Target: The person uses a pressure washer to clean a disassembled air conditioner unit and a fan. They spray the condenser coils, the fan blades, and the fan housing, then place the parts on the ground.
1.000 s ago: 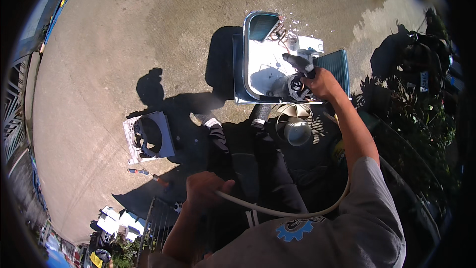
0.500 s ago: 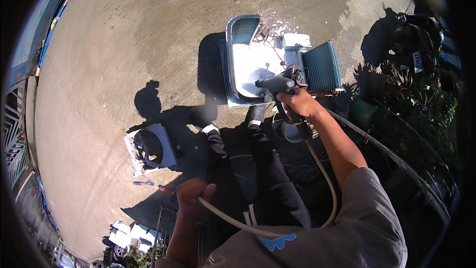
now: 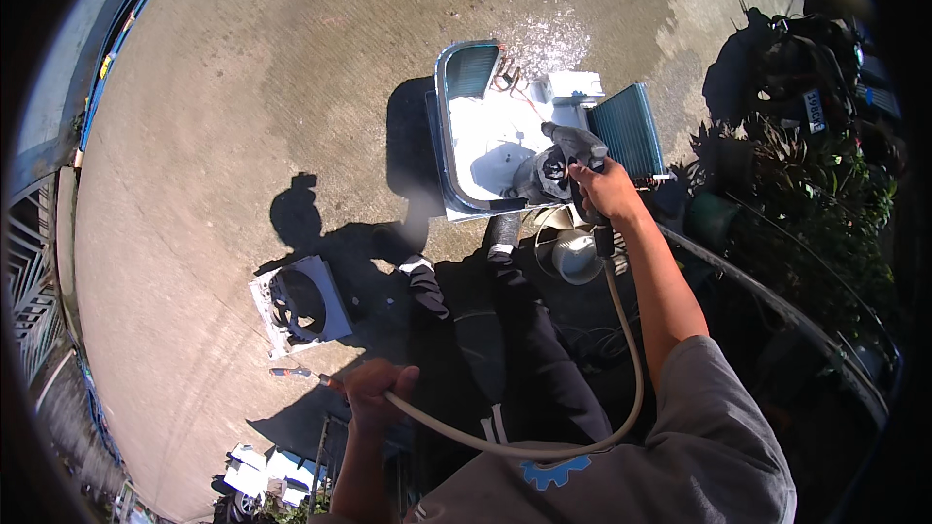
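Observation:
My right hand (image 3: 607,192) is closed round the grip of a dark grey spray gun (image 3: 580,144), its nozzle pointing up and left over an opened air-conditioner outdoor unit (image 3: 476,136). The unit has a white base pan, blue-green finned coils (image 3: 626,131) and bent copper pipes (image 3: 509,78). Beneath the gun sits a rounded grey part (image 3: 534,179), partly hidden. A cream hose (image 3: 636,369) runs from the gun's grip and loops across my body to my left hand (image 3: 381,391), which is closed round it. An orange piece (image 3: 332,383) shows beyond that fist; I cannot tell what it is.
Close to my right forearm stands a pale fan (image 3: 577,257). A white panel with a round opening (image 3: 335,289) lies on the concrete at left, near an orange-and-dark hand tool (image 3: 289,372). Plants (image 3: 811,184) and a parked motorbike (image 3: 796,68) line the right. Wet concrete (image 3: 549,39) glistens beyond the unit.
The spray gun has swung up and right, its nozzle turning from leftward to up-left, uncovering the rounded grey part. Wet splashes beyond the unit look wider. My left hand keeps its hold on the hose.

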Action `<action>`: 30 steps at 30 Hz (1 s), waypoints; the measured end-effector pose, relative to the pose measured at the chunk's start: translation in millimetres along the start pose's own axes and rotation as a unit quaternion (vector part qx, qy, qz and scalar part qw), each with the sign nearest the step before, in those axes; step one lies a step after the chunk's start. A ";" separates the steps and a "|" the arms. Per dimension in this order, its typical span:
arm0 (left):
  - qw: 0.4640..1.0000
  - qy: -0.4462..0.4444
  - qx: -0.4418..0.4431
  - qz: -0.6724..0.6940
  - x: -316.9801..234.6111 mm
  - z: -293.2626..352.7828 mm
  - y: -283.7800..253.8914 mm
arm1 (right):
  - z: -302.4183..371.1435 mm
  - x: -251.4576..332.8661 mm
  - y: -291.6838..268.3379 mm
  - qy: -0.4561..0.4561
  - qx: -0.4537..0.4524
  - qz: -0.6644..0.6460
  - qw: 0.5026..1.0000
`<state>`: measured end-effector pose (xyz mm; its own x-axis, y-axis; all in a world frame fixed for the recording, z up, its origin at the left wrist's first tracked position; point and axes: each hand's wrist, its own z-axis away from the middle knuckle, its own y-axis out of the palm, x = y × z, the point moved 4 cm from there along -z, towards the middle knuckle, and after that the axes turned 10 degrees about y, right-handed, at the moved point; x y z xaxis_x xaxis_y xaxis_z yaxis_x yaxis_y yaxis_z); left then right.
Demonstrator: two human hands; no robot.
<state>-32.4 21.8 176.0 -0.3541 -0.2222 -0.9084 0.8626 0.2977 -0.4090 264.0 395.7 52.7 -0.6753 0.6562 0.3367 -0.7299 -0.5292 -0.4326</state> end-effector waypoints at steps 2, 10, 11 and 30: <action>1.000 0.014 0.023 0.000 -5.6 -1.0 6.9 | 7.2 8.3 -25.0 -0.036 -0.015 0.030 0.999; 0.993 0.040 0.108 -0.038 -31.5 -8.9 41.9 | 0.8 73.0 -67.2 -0.139 -0.095 0.109 0.980; 0.991 0.041 0.113 -0.055 -32.4 -9.8 43.1 | 3.2 75.5 -67.8 -0.144 -0.109 0.109 0.977; 0.999 0.021 -0.002 -0.030 -32.0 4.0 0.2 | 56.6 167.2 21.3 -0.180 -0.011 0.150 0.972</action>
<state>-19.4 25.3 205.4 -0.4197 -0.2013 -0.8850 0.8381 0.2884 -0.4631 129.6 463.7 147.1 -0.8532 0.2422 0.4620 -0.4953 -0.6538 -0.5721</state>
